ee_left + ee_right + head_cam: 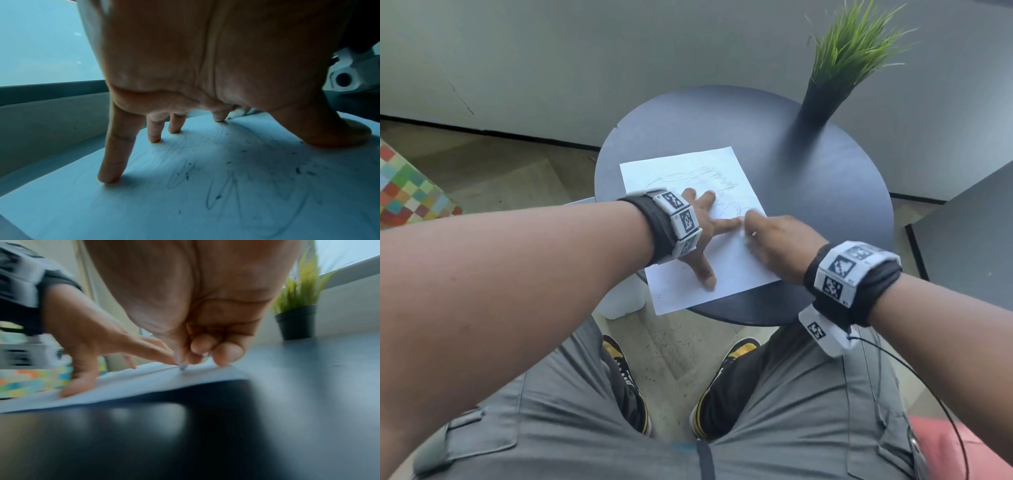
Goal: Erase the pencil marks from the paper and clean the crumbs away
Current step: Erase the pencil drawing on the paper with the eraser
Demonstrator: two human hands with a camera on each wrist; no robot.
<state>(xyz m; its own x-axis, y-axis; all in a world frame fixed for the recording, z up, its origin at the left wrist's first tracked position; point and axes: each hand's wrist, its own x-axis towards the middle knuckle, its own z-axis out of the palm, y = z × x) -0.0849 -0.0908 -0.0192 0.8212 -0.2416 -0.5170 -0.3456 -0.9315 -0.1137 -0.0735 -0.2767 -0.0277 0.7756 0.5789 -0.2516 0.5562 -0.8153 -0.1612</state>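
A white sheet of paper (722, 274) with grey pencil scribbles (698, 176) lies on the round dark table (825, 192). My left hand (705, 226) presses it flat with spread, straight fingers (111, 162); the thumb (337, 134) is down too. Dark eraser crumbs (244, 151) are scattered over the scribbles (226, 191) under that palm. My right hand (774, 240) has its fingers curled around a small whitish eraser (183, 366), whose tip touches the paper (133, 386) near the sheet's right edge, just beside the left index finger. Most of the eraser is hidden in the fist.
A black pot (816, 106) with a green grass-like plant (849, 44) stands at the table's far right. The paper's near left corner overhangs the table edge. Grey walls stand behind, a multicoloured checked cushion (407, 192) is at the left, and my knees are below.
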